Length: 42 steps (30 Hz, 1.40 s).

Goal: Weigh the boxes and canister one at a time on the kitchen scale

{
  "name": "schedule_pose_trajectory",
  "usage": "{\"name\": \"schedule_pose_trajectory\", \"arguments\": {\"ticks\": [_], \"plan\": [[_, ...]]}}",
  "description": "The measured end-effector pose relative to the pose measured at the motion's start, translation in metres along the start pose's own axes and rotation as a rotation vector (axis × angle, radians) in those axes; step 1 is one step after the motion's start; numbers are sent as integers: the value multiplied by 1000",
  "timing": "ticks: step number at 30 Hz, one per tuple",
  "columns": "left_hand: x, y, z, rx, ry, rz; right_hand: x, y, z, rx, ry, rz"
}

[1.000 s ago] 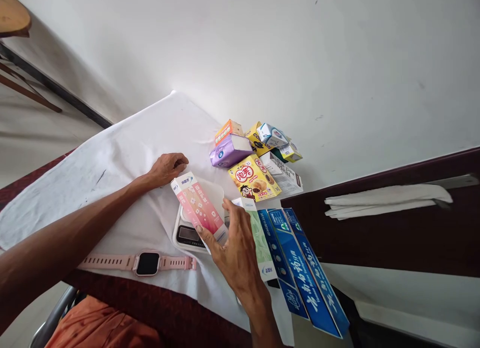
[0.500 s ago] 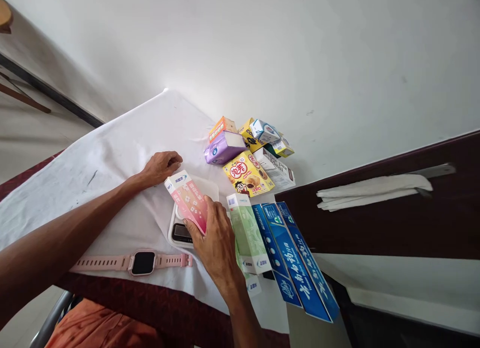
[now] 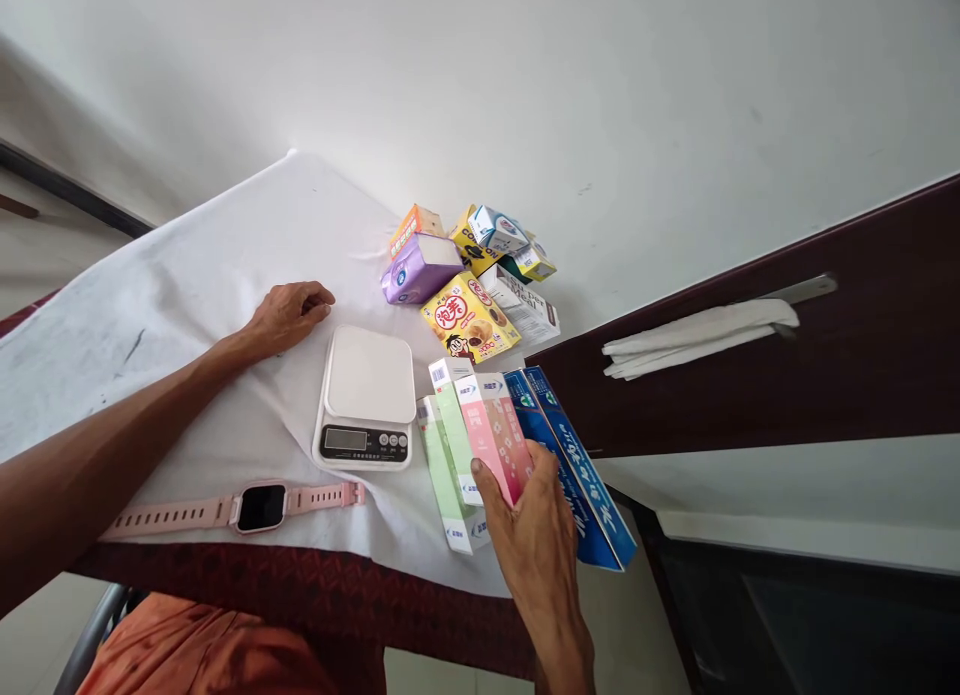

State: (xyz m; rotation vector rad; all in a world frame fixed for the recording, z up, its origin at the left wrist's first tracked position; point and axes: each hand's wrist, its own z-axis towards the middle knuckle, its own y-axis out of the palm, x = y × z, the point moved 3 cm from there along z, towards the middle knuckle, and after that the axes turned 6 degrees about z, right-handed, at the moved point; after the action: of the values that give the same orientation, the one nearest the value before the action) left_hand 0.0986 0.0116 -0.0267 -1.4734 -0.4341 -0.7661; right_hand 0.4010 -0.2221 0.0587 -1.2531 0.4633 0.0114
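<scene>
My right hand (image 3: 525, 505) grips a pink box (image 3: 495, 430) by its lower end, over the green boxes (image 3: 444, 475) and beside the long blue boxes (image 3: 581, 465). My left hand (image 3: 289, 310) rests on the white cloth with its fingers curled; whether anything is under them is hidden. Just right of and below that hand sits a white kitchen scale (image 3: 371, 375) with a bare plate and a dark display. A pink-strapped watch (image 3: 261, 507) lies near the table's front edge.
Behind the scale, against the wall, are a purple pack (image 3: 421, 268), a yellow snack box (image 3: 470, 317), a white meal box (image 3: 519, 300) and several other small boxes. A folded white cloth (image 3: 697, 337) hangs on a handle at the right.
My right hand has carried the pink box rightward from over the scale to the green boxes. The scale's plate and display are now uncovered. The camera view has shifted slightly.
</scene>
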Motion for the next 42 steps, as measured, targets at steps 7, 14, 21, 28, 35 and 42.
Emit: {"name": "schedule_pose_trajectory", "arguments": {"ticks": [7, 14, 21, 28, 35, 42], "plan": [[4, -3, -4, 13, 7, -15, -6, 4, 9, -119, 107, -146], [3, -1, -2, 5, 1, -22, -1, -1, 11, -141, 102, -168], [2, -2, -2, 2, -2, -6, 5, -1, 10, -163, 73, -39], [1, -1, -2, 16, 11, -2, 5, -10, 10, -40, 3, 4], [1, 0, -4, 10, 31, -18, -14, -12, 12, 45, -87, 56], [-2, 4, -2, 4, 19, -27, -67, -3, 14, -160, -72, 470]]}}
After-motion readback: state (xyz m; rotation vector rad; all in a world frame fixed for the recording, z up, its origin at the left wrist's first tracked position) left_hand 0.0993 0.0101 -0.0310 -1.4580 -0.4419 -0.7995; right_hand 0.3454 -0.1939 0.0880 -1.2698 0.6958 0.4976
